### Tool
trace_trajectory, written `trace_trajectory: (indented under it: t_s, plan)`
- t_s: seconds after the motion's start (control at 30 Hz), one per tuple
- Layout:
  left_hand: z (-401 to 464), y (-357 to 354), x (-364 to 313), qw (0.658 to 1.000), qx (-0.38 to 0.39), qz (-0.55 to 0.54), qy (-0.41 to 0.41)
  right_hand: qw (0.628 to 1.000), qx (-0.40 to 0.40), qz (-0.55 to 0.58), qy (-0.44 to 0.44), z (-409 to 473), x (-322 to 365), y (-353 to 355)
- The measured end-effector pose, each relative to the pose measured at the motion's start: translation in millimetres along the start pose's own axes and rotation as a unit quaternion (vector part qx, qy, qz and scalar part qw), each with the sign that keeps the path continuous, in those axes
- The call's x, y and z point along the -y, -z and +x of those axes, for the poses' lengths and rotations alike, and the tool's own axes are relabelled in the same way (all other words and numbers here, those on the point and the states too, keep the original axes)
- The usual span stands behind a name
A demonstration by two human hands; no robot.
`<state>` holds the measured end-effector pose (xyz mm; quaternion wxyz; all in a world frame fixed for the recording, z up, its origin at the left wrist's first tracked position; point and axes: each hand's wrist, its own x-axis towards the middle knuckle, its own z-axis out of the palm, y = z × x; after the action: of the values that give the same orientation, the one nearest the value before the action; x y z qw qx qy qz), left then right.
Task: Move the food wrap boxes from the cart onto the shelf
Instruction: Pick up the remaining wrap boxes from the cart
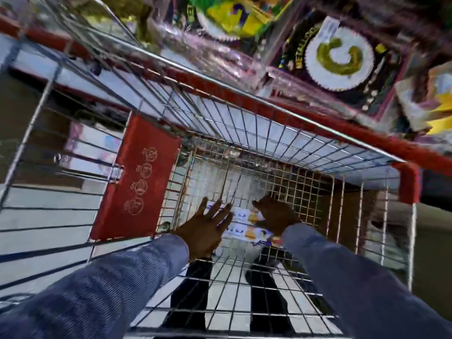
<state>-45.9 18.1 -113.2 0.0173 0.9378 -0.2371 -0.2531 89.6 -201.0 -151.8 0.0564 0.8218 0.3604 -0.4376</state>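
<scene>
Two white food wrap boxes (247,225) with orange and blue print lie side by side on the floor of the wire cart (244,123). Both arms, in blue sleeves, reach down into the basket. My left hand (208,228) hovers over the left ends of the boxes with its fingers spread and nothing in it. My right hand (277,215) curls over the right ends of the boxes; the frame does not show whether it grips them. The picture is blurred by motion.
The cart has a red rim and a red child-seat flap (137,177) at left. Beyond the far rim stands a shelf (342,59) packed with plastic-wrapped plates and colourful packs. Tiled floor and dark shoes (266,263) show through the wire.
</scene>
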Motion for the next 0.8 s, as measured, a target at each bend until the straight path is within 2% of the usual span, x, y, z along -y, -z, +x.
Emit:
trace_trajectory:
  t_s: [0.1,0.23,0.3,0.37,0.47,0.57,0.67,0.8]
  plan:
    - [6.0,-4.0,-5.0,0.999,0.035,0.003,-0.018,0.999,-0.012,-0.032,0.033,0.0,-3.3,9.8]
    - [17.6,-12.1,-14.6,0.995,0.065,0.035,-0.066,0.995,-0.066,-0.066,0.024,4.1,1.1,16.7]
    - [26.3,-19.9,-18.1,0.995,0.057,0.047,-0.07,0.995,-0.077,-0.063,0.011,5.9,-0.7,21.0]
    - [38.7,-26.7,-20.9,0.997,0.039,0.041,-0.06,0.993,-0.093,-0.071,0.001,5.9,-4.0,23.8]
    - [54.3,-23.6,-28.5,0.998,0.062,0.023,-0.019,0.988,-0.132,-0.081,-0.007,1.2,-8.5,28.2]
    - [60.6,-14.8,-33.8,0.997,0.049,-0.048,0.026,0.984,-0.167,-0.058,-0.004,-15.7,-9.0,40.6]
    - [52.3,11.4,-31.3,0.994,0.051,-0.089,0.039,0.977,-0.207,-0.049,0.006,-43.5,-4.5,66.2]
    - [20.8,75.5,-19.0,0.989,0.003,-0.135,0.063,0.963,-0.268,-0.031,0.015,-97.0,8.5,126.5]
